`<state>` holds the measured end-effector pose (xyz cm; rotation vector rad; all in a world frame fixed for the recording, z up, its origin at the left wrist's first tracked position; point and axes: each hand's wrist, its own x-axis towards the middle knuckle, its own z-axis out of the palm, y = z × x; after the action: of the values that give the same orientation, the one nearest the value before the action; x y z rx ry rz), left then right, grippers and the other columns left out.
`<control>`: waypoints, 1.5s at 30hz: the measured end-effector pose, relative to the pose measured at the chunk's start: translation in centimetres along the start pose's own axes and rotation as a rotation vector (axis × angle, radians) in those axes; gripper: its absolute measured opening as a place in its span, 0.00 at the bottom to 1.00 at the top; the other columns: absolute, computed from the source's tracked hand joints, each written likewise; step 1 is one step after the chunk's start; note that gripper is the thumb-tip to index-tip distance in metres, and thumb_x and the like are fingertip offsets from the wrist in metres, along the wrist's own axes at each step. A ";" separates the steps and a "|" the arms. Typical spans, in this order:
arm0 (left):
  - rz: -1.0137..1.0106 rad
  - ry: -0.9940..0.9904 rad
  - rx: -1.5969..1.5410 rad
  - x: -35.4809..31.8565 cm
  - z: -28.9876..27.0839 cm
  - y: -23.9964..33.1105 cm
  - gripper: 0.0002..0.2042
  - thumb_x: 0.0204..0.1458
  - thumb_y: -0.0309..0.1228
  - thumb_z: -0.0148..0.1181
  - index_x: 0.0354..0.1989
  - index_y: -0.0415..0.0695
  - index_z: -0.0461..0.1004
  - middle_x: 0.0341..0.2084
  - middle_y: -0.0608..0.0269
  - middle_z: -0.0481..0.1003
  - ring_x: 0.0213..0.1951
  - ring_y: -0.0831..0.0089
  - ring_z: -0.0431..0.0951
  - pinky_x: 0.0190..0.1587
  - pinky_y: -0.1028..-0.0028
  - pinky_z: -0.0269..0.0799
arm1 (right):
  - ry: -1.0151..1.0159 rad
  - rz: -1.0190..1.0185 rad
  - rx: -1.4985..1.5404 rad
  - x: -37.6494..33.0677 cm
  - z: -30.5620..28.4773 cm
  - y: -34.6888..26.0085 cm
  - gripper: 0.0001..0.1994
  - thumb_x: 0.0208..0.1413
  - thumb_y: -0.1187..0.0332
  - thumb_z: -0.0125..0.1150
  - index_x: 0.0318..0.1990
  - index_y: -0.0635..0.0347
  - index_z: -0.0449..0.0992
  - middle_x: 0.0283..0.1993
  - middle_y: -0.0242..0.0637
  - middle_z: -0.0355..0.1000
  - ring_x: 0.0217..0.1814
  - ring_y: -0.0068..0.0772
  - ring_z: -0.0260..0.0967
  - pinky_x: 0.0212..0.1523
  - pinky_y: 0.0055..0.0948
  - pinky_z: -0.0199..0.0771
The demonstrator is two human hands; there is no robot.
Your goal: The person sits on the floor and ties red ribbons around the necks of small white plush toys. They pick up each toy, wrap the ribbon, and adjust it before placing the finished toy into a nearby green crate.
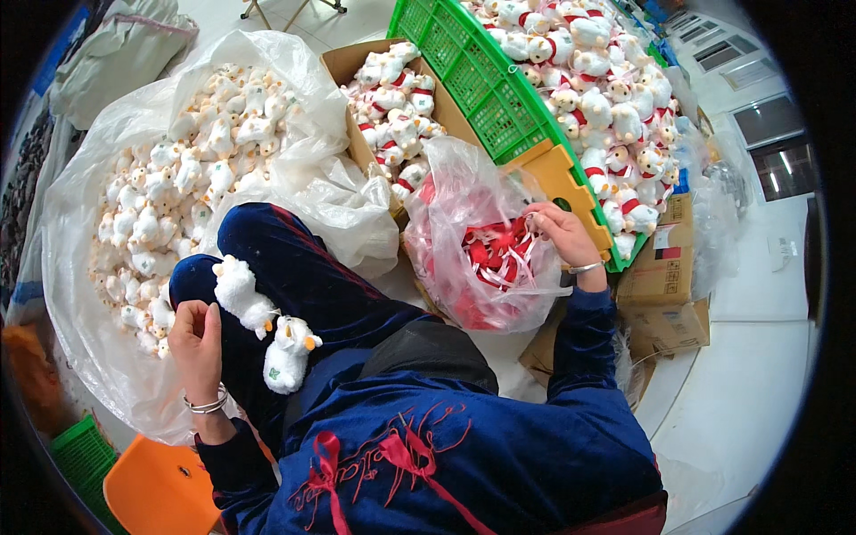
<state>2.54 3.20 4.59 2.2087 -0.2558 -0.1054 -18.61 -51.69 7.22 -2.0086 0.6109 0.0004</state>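
Note:
Two white plush toys lie on my lap: one plush toy (241, 292) stretches along my left thigh, and the other plush toy (289, 355), with orange parts and a green mark, sits just below it. Beside them is my left hand (196, 341), thumb and fingers drawn together; whatever they may hold is hidden. My right hand (568, 235) reaches over the edge of a clear plastic bag (446, 192) on the right. Its fingertips pinch a white ribbon among the red fabric pieces (499, 250) with white ribbons inside.
At the left, a large plastic sack (76, 259) holds many plain plush toys. A cardboard box (343, 64) and a green crate (486, 85) hold toys with red neckwear. A yellow panel (557, 178), cartons (664, 267) and an orange stool (156, 486) stand nearby.

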 end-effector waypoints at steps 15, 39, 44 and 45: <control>0.290 -0.552 -0.638 0.1 8.9 11.0 0.27 0.53 0.36 0.70 0.60 0.38 0.72 0.48 0.55 0.80 0.46 0.70 0.80 0.47 0.73 0.76 | -0.742 -0.167 0.897 2.3 16.2 -15.9 0.20 0.74 0.58 0.43 0.52 0.69 0.72 0.54 0.60 0.76 0.59 0.53 0.76 0.57 0.41 0.76; -0.133 -0.457 -0.957 -4.0 5.4 2.4 0.11 0.61 0.33 0.64 0.43 0.39 0.74 0.32 0.67 0.78 0.31 0.84 0.76 0.35 0.81 0.73 | -0.688 -0.235 0.393 2.6 29.2 -17.0 0.04 0.63 0.73 0.64 0.41 0.64 0.81 0.38 0.26 0.74 0.39 0.16 0.70 0.41 0.20 0.71; -0.182 -0.678 -1.602 -4.4 6.9 -0.5 0.13 0.70 0.38 0.49 0.43 0.40 0.71 0.39 0.57 0.79 0.40 0.69 0.82 0.47 0.73 0.76 | -1.017 -0.141 0.462 2.6 27.4 -18.1 0.03 0.61 0.77 0.60 0.38 0.66 0.80 0.39 0.34 0.75 0.39 0.24 0.72 0.43 0.21 0.70; -0.214 -0.706 -1.498 -4.5 6.9 -0.6 0.13 0.70 0.39 0.49 0.44 0.40 0.72 0.38 0.58 0.79 0.40 0.70 0.82 0.47 0.73 0.76 | -1.015 -0.214 0.479 2.7 27.6 -17.8 0.04 0.59 0.78 0.59 0.37 0.66 0.80 0.40 0.36 0.75 0.41 0.26 0.72 0.45 0.23 0.70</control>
<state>-2.96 -0.82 -0.18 0.6317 -0.2002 -0.8800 -1.87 -23.30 7.32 -1.3454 -0.2441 0.6412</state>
